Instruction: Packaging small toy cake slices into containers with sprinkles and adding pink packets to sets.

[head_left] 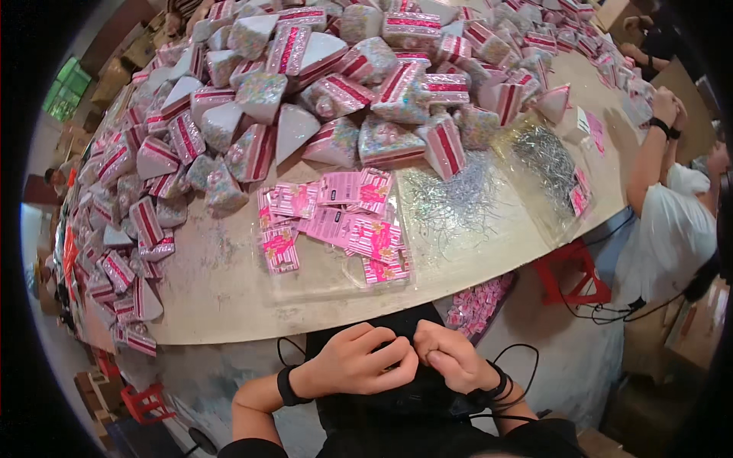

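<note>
My left hand (365, 360) and my right hand (452, 357) are close together over my lap, just off the table's near edge. Both have curled fingers, with the fingertips turned inward. Whatever is between the fingers, if anything, is hidden or too small to make out. Nearest to them on the table lies a flat clear plastic sheet or bag (305, 288) with several pink striped cards (336, 221) scattered on it. Right of the cards, thin silver strings (454, 195) lie in a loose tangle.
Glittery cake-slice ornaments (328, 91) heap across the far and left side of the pale table (221, 298). A clear bag (546, 164) holds more silver strings. Small pink pieces (479, 305) sit below the edge, near a red stool (573, 273). Another person (668, 221) sits at right.
</note>
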The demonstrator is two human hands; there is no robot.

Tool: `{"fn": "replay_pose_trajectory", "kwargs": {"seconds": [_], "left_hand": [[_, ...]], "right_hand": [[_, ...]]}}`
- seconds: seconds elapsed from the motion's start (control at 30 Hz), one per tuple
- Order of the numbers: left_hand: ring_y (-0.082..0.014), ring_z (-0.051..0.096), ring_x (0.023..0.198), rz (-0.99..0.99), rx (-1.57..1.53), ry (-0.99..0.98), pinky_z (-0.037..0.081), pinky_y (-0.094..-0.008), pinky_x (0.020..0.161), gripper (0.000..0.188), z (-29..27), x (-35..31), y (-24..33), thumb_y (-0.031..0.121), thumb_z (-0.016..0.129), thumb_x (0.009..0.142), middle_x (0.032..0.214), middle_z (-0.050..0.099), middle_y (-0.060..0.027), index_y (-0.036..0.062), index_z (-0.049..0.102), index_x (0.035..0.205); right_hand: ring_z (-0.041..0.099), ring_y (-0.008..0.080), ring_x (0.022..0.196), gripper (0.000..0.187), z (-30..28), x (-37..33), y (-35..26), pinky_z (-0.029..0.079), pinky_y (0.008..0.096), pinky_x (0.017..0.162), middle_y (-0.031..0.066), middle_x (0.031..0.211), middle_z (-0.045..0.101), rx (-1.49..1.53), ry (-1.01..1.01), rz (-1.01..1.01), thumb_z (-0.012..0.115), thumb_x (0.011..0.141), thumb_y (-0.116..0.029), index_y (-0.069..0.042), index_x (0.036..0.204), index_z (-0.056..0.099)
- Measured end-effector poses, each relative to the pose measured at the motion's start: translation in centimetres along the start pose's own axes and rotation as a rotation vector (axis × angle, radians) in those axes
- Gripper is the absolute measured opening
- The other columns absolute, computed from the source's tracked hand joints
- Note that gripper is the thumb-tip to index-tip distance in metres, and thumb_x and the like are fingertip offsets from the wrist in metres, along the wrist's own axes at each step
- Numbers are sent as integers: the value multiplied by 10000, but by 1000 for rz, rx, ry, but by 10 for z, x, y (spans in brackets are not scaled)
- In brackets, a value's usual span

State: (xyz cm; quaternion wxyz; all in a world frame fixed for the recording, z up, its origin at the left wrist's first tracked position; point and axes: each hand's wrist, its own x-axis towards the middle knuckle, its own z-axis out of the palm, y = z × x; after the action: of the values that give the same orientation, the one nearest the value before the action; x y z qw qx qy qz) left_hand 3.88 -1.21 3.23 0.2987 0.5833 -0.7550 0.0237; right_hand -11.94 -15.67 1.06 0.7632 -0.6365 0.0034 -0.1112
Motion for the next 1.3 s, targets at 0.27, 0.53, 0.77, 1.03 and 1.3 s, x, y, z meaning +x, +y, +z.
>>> {"fn": "replay_pose_trajectory", "kwargs": {"seconds": [0.27,0.53,0.77,1.03,1.3], "left_hand": [[-145,600,825,17,-156,-115,480,-246,665,434,-10,4,-3,127,678,757,1095,639,-9,160,664,1189],[-140,627,853,121,-130,-227,473,-248,645,300,-5,-7,5,129,694,801,989,654,-8,76,682,1096],[-143,555,632,-391,-639,-212,440,-267,544,167,3,-5,19,81,703,811,791,540,-32,48,540,832],[-21,478,678,-1204,-1354,-222,386,-209,556,144,-5,-1,33,101,636,948,803,577,15,23,563,851],[5,405,544,-1268,-1378,-628,305,-201,451,269,-23,54,6,271,622,969,657,522,72,13,668,907]], "right_hand": [[443,266,734,36,-17,-12,12,350,383,685,78,761,491,-448,-194,-158,574,806,-49,-60,813,540],[442,245,746,91,-22,-23,20,352,371,704,56,751,472,-462,-347,-135,610,817,-91,-79,807,521],[453,206,687,201,-5,-26,27,334,350,659,29,730,442,-833,-123,-325,711,738,-146,-104,804,525],[508,132,612,335,-3,-21,3,317,319,644,-41,843,645,-931,147,-495,796,675,-94,-93,979,657],[485,147,560,299,-8,-22,-12,317,340,651,-34,739,594,-1091,305,-516,783,677,-55,-92,930,629]]}}
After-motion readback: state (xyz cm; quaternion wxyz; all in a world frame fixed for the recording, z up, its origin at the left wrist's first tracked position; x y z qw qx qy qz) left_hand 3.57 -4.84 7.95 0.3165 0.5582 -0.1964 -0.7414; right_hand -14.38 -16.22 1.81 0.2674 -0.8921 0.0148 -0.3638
